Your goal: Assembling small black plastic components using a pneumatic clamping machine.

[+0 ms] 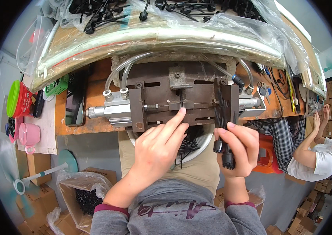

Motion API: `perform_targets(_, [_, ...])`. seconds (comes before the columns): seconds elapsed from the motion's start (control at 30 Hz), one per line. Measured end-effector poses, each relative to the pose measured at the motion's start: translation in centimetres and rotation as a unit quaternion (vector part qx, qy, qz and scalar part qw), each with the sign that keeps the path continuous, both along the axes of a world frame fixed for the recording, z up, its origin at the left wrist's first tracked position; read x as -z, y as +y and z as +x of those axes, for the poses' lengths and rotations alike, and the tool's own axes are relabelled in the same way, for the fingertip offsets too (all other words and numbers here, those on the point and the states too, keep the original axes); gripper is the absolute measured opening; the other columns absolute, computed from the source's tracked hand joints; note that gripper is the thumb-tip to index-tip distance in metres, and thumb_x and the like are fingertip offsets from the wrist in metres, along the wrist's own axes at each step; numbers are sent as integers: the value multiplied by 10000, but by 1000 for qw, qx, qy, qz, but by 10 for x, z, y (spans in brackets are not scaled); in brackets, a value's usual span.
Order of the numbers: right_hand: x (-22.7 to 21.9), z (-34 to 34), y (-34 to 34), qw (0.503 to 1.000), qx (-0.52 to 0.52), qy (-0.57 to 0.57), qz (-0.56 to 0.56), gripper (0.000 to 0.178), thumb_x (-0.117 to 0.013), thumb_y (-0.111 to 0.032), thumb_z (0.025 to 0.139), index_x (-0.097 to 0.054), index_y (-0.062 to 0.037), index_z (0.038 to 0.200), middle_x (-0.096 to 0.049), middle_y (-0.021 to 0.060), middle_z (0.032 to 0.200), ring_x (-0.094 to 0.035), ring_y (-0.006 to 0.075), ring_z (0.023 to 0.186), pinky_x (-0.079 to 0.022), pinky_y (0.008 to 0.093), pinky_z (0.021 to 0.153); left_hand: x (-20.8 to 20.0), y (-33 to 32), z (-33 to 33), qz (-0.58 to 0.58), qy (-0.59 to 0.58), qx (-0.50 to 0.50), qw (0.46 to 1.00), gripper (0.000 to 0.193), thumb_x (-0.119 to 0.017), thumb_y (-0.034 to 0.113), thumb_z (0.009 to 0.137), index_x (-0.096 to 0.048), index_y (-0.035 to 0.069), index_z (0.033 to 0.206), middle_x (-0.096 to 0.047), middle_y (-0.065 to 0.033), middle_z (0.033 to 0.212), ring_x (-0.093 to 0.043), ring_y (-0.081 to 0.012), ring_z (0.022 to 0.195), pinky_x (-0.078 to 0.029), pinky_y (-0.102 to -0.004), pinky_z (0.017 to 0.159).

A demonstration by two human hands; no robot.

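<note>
My left hand (156,150) reaches over the fixture with its index finger stretched out. That fingertip is at a thin black rod (181,101) set upright in the picture between the small jaws of a dark metal fixture (156,84). Its thumb is hidden. My right hand (241,150) is closed round a bunch of black plastic stems with ribbed round heads (227,159). The heads point toward me and the thin ends reach up over the fixture's right block (232,103). Below the fixture, a white basin (202,150) holds more black pieces.
Air cylinders (115,111) with clear hoses flank the fixture. Above it, a plastic-wrapped shelf edge (158,39) carries heaped black stems. A pink cup (29,134) and a green basket (56,87) stand left. A plastic-lined box (83,199) sits below. Another person (314,156) works at right.
</note>
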State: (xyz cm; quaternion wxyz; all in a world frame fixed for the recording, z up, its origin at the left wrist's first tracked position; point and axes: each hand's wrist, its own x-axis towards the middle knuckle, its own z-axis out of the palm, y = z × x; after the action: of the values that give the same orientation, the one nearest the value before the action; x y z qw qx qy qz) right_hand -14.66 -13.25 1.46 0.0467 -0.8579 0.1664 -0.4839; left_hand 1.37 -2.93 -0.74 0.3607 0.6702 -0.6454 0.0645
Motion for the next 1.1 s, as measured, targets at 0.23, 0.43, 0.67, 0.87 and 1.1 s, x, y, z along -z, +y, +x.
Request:
perform_targets(0.23, [0,6,0,999,-28,19,-33,347,-730,-37,622,-724,7,966,-631,112,1050,-614,232,830,-536,305,677,-33,16,-9,14,296,67,953,377,-830,66,625,-695,9,972,-676,-125,1114,-682,-179,813,-565,-295,678])
perform_targets(0.43, [5,16,6,994,-65,31,-76,342,-683,-72,630,-731,19,956,-646,121,1061,-589,218,836,-523,285,638,-40,17,-6,-29,364,102,925,341,-803,-35,639,-701,-10,964,-690,-133,928,-669,-183,795,-549,-267,675])
perform_targets(0.67, [3,10,-5,999,-18,-41,23,330,-754,16,634,-726,-31,959,-652,98,1037,-624,230,831,-521,317,680,-22,19,-1,-29,201,36,978,336,-794,8,674,-697,9,995,-641,-104,990,-654,-203,788,-554,-292,658])
perform_targets(0.87, [2,4,-6,997,-21,-41,62,281,-809,34,668,-714,-30,925,-667,124,1031,-636,237,807,-503,300,638,-2,3,-5,3,1,-3,1000,299,-771,70,658,-678,14,936,-638,-139,1218,-669,-236,829,-554,-324,760])
perform_targets(1.1, [5,2,1,996,11,-54,75,309,-835,22,650,-718,-46,928,-669,115,984,-657,198,789,-562,291,653,-5,-4,-2,23,-4,-13,1000,286,-775,84,664,-685,29,930,-658,-118,1194,-666,-207,739,-540,-294,689])
